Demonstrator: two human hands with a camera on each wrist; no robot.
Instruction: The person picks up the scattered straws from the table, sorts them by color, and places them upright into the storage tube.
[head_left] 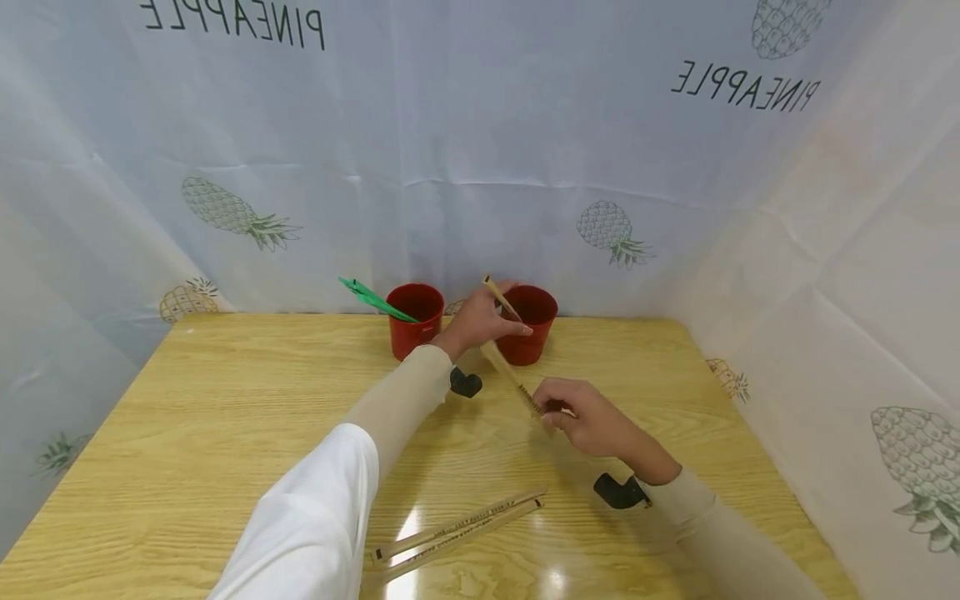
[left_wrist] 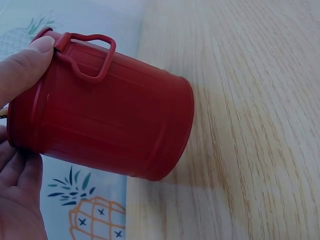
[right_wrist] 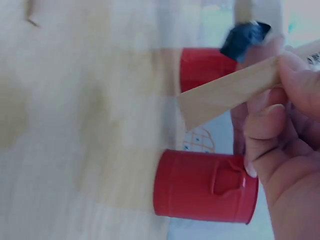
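Observation:
My left hand [head_left: 480,321] holds the right-hand red bucket [left_wrist: 115,110] near its rim, thumb beside the wire handle and fingers at the other side. A slim tan stick [head_left: 501,297] leans out of that bucket's mouth. In front of it, my right hand [head_left: 585,417] pinches a long flat tan paper-sleeved stick [right_wrist: 230,92] with dark print, its far end pointing toward the buckets. That end is blurred in the head view. Two similar printed sticks [head_left: 457,533] lie side by side on the table, nearer to me.
A second red bucket [head_left: 411,337] stands left of the held one, with green strips [head_left: 375,298] leaning out of it. Behind the wooden table [head_left: 262,400] hangs a pineapple-print curtain [head_left: 465,167], which also runs along the right side.

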